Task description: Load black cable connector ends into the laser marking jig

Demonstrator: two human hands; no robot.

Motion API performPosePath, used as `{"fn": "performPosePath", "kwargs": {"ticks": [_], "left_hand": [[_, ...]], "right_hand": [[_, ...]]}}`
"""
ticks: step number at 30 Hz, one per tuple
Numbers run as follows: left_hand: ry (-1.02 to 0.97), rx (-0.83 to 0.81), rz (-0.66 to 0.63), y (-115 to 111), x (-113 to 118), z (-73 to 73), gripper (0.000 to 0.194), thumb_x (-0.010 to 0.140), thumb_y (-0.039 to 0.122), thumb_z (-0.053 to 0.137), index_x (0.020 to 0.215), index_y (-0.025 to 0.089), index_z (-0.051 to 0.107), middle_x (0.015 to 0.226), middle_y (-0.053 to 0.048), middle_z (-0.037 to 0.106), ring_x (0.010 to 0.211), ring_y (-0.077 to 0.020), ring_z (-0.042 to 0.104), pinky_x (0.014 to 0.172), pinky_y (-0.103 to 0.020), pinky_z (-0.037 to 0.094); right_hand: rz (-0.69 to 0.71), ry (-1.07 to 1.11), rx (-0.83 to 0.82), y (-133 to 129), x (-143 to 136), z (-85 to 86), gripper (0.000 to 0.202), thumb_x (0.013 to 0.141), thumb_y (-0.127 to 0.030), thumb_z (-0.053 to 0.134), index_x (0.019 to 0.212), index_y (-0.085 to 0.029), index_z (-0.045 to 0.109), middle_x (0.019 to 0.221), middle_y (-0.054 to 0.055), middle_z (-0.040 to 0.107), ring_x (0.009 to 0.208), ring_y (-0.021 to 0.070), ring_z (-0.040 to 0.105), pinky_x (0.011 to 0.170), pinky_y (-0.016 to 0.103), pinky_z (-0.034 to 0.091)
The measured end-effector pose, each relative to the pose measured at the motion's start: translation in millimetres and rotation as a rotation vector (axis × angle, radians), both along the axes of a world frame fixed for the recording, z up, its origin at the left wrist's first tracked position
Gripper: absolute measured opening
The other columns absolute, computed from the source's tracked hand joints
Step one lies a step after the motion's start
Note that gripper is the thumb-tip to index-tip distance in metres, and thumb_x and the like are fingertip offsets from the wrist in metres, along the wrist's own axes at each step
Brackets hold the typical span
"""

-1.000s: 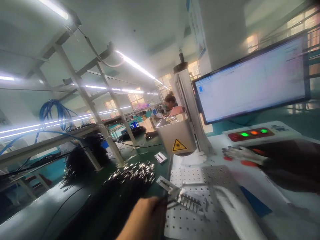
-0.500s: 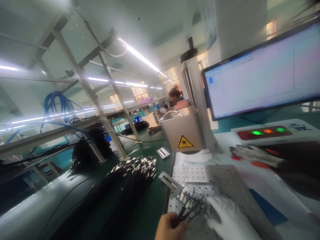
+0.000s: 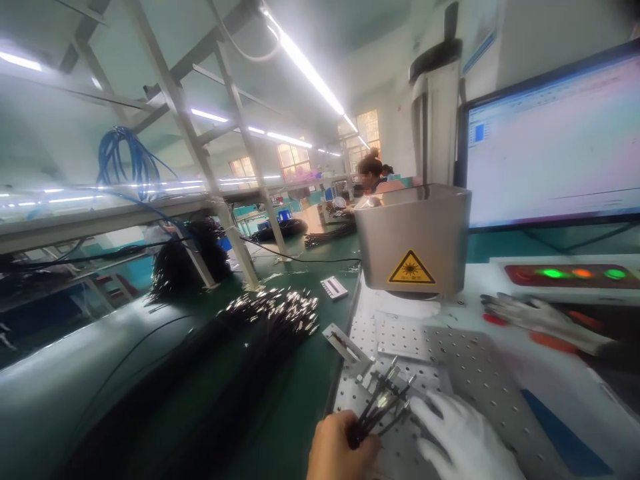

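My bare left hand (image 3: 340, 450) at the bottom edge is closed around a small bunch of black cables (image 3: 383, 403) whose metal plug ends fan out up and to the right. My right hand (image 3: 460, 440), in a white glove, lies flat beside them on the perforated metal plate (image 3: 465, 367), with its fingertips at the plug ends. A grey metal fixture strip (image 3: 343, 342) lies at the plate's left corner, just beyond the plugs.
A laser head box with a yellow warning sticker (image 3: 415, 240) hangs over the plate's far end, with a monitor (image 3: 550, 140) behind it. A co-worker's gloved hand (image 3: 540, 317) rests by red buttons and a panel of lights (image 3: 570, 275). A cable pile (image 3: 270, 317) covers the green bench.
My left hand has moved right with the cable bunch and lifted the plug ends off the fixture. My gloved right hand has drawn in beside them. The view has swung left.
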State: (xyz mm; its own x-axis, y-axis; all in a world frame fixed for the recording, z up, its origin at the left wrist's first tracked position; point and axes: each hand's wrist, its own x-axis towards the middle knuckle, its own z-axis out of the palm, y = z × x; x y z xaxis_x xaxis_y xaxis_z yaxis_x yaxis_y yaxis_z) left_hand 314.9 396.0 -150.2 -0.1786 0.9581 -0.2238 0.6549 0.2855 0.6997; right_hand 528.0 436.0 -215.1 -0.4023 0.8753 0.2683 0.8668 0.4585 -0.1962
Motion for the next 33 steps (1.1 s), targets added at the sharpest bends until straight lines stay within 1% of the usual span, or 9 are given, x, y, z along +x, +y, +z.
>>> {"fn": "performPosePath", "kwargs": {"ticks": [3,8,12,16,18,20,23,29,33], "left_hand": [[-0.028,-0.023,-0.002,0.9,-0.6,-2.1,0.029,0.064,0.042,0.061,0.057,0.023,0.041,0.06,0.002,0.037,0.067,-0.0167,0.039,0.061,-0.029,0.024],[-0.047,-0.054,-0.052,3.3,-0.5,1.1,0.03,0.066,0.044,0.058,0.058,0.023,0.039,0.061,0.002,0.035,0.068,-0.0167,0.038,0.063,-0.029,0.024],[-0.018,-0.047,-0.084,6.8,-2.8,-2.1,0.029,0.067,0.046,0.055,0.06,0.022,0.042,0.063,0.001,0.039,0.07,-0.0175,0.041,0.065,-0.029,0.026],[-0.072,-0.052,-0.127,11.0,-6.8,-8.2,0.031,0.069,0.05,0.054,0.062,0.021,0.043,0.062,0.003,0.035,0.065,-0.0153,0.038,0.062,-0.029,0.025],[-0.079,-0.05,-0.139,11.9,-7.7,-8.3,0.031,0.07,0.049,0.053,0.062,0.021,0.042,0.061,0.004,0.032,0.063,-0.0141,0.035,0.061,-0.029,0.024],[-0.078,-0.039,-0.144,11.8,-8.0,-7.1,0.03,0.071,0.047,0.053,0.062,0.021,0.042,0.06,0.004,0.031,0.062,-0.0134,0.034,0.061,-0.029,0.024],[-0.043,-0.033,-0.144,11.3,-9.0,-6.9,0.029,0.072,0.045,0.054,0.062,0.021,0.043,0.059,0.004,0.033,0.062,-0.0136,0.036,0.061,-0.028,0.026],[0.035,-0.08,-0.128,14.3,-8.5,-19.1,0.023,0.075,0.04,0.058,0.069,0.018,0.059,0.066,0.001,0.05,0.073,-0.0183,0.05,0.066,-0.027,0.035],[-0.057,-0.147,-0.131,22.8,-0.9,-27.4,0.023,0.072,0.04,0.064,0.078,0.018,0.064,0.067,0.001,0.054,0.075,-0.0191,0.053,0.068,-0.027,0.038]], "right_hand": [[0.029,-0.045,0.073,-0.7,1.9,-4.5,0.043,0.085,-0.022,0.048,0.123,-0.033,0.065,0.116,0.012,0.063,0.102,0.0321,0.062,0.079,0.044,0.055],[0.025,-0.065,0.164,-5.4,-2.9,4.5,0.042,0.083,-0.018,0.049,0.119,-0.03,0.066,0.109,0.013,0.062,0.094,0.0308,0.062,0.073,0.042,0.055],[-0.021,-0.02,0.157,-8.3,-7.7,10.3,0.038,0.081,-0.018,0.054,0.115,-0.03,0.068,0.11,0.013,0.061,0.097,0.0316,0.06,0.077,0.044,0.054],[-0.024,0.037,0.122,-11.5,-9.8,16.9,0.036,0.081,-0.019,0.054,0.114,-0.03,0.067,0.122,0.013,0.059,0.107,0.0337,0.058,0.082,0.047,0.053],[-0.008,0.065,0.114,-12.9,-11.1,20.3,0.035,0.082,-0.017,0.052,0.113,-0.027,0.066,0.123,0.014,0.058,0.107,0.0318,0.059,0.081,0.044,0.054],[-0.013,0.077,0.12,-13.5,-13.5,21.7,0.032,0.082,-0.015,0.052,0.109,-0.025,0.067,0.116,0.013,0.06,0.1,0.0284,0.061,0.078,0.039,0.054],[-0.044,0.047,0.145,-12.5,-18.1,16.6,0.029,0.079,-0.016,0.057,0.105,-0.025,0.068,0.107,0.012,0.061,0.091,0.0278,0.062,0.072,0.037,0.054],[-0.095,0.017,0.246,-11.3,-21.4,0.3,0.032,0.08,-0.018,0.058,0.109,-0.028,0.068,0.111,0.012,0.062,0.087,0.0261,0.062,0.07,0.036,0.054],[-0.101,-0.003,0.265,-10.5,-20.6,-5.5,0.033,0.074,-0.017,0.062,0.103,-0.03,0.07,0.11,0.012,0.062,0.089,0.0271,0.062,0.072,0.037,0.054]]}}
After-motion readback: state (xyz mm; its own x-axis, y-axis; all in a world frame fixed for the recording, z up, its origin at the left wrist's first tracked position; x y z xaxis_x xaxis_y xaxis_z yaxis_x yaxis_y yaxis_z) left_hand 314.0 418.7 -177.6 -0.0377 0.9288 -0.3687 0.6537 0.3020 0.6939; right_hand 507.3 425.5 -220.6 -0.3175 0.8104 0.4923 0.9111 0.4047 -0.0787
